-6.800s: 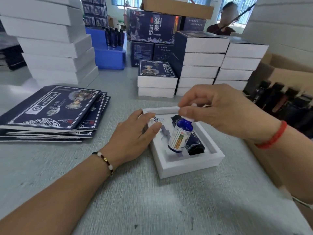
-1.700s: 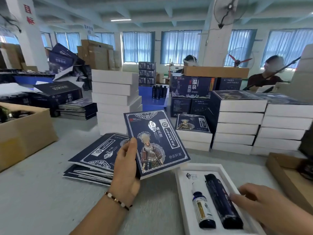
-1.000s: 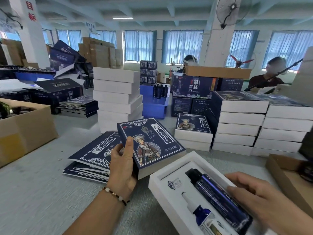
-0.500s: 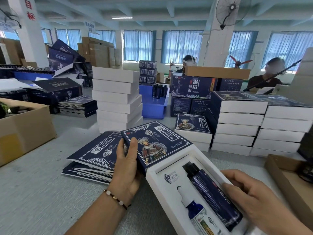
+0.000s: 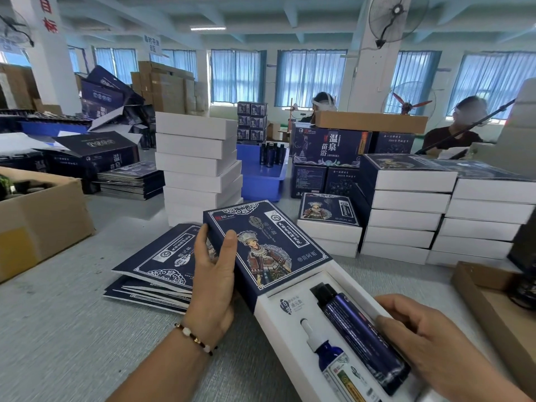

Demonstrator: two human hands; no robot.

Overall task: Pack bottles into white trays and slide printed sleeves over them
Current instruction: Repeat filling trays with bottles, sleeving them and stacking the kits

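A white tray (image 5: 274,323) lies slanted at the bottom centre. In it lie a small blue dropper bottle (image 5: 330,353) and a long dark blue bottle (image 5: 358,333). My right hand (image 5: 438,348) grips the tray's right side, thumb lying on the dark bottle. My left hand (image 5: 216,278) holds a dark blue printed sleeve (image 5: 269,245) with a costumed figure on it. The sleeve's open end sits over the tray's far end, which is hidden inside it.
Flat printed sleeves (image 5: 162,262) are piled left of my left hand. White tray stacks (image 5: 200,169) and sleeved boxes (image 5: 406,204) stand behind. A cardboard box (image 5: 40,216) sits at left, another cardboard box (image 5: 493,303) at right. Two people work at the back.
My left hand lifted a sleeve off the pile and brought it down to the tray. The tray, tilted up in my right hand, has now entered the sleeve's open end.
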